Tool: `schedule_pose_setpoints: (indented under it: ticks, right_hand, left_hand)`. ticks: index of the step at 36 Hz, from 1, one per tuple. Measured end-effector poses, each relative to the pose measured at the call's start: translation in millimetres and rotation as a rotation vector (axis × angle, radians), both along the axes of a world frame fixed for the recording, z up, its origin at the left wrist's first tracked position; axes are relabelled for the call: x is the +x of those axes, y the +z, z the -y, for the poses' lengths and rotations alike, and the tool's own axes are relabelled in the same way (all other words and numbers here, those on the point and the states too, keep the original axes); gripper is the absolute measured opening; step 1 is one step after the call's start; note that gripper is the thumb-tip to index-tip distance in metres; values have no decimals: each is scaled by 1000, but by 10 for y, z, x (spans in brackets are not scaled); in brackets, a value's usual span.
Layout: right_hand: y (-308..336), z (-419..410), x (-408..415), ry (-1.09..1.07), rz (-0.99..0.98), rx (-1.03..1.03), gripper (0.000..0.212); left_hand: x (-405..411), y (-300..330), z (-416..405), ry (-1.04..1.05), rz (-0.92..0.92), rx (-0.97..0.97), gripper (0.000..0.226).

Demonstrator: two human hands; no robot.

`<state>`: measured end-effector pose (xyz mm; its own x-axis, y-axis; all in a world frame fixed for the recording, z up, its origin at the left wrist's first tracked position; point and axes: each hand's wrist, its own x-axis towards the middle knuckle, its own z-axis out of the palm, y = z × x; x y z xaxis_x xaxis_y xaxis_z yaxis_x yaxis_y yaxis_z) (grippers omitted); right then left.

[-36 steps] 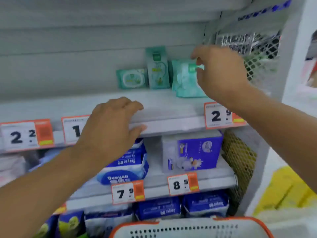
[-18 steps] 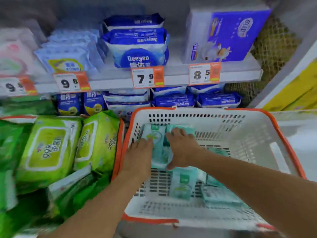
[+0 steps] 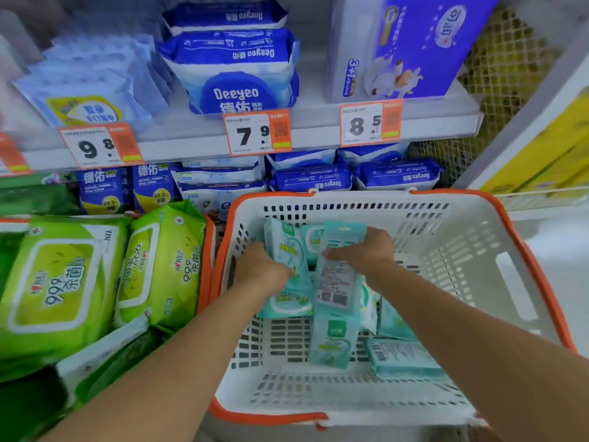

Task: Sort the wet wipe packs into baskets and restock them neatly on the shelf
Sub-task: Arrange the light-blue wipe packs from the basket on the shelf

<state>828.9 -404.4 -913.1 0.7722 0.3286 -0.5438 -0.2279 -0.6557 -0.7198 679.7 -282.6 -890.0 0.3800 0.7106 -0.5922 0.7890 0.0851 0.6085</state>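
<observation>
A white basket with an orange rim [image 3: 529,282] stands below the shelves and holds several small teal wet wipe packs. My left hand [image 3: 261,269] grips one teal pack [image 3: 287,250] at the basket's far left. My right hand [image 3: 363,250] holds another teal pack [image 3: 336,282] on end, its barcode side towards me. More teal packs lie loose on the basket floor, one upright [image 3: 331,339] and one flat [image 3: 401,358].
A second basket at the left holds large green wipe packs [image 3: 63,282]. Blue Deeyeo packs [image 3: 236,68] and a purple box [image 3: 411,46] fill the shelf above, behind price tags [image 3: 255,132]. More blue packs [image 3: 312,180] sit on the lower shelf. Mesh side panel at right.
My view dropped from the upper shelf to the basket. Both hands left the shelf, went into the basket and lifted teal packs from its floor.
</observation>
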Motion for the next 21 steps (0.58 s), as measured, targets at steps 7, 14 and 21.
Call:
schedule_pose_setpoints:
  ticks: [7, 14, 21]
  right_hand:
    - [562, -92, 238, -43, -246, 242, 34]
    - [924, -425, 188, 5, 374, 51, 27]
    - [1132, -617, -38, -117, -56, 252, 22]
  left_hand:
    - [-83, 212, -143, 23, 182, -201, 24]
    - [-23, 611, -82, 147, 499, -427, 18]
    - [51, 759, 224, 14, 503, -291, 17]
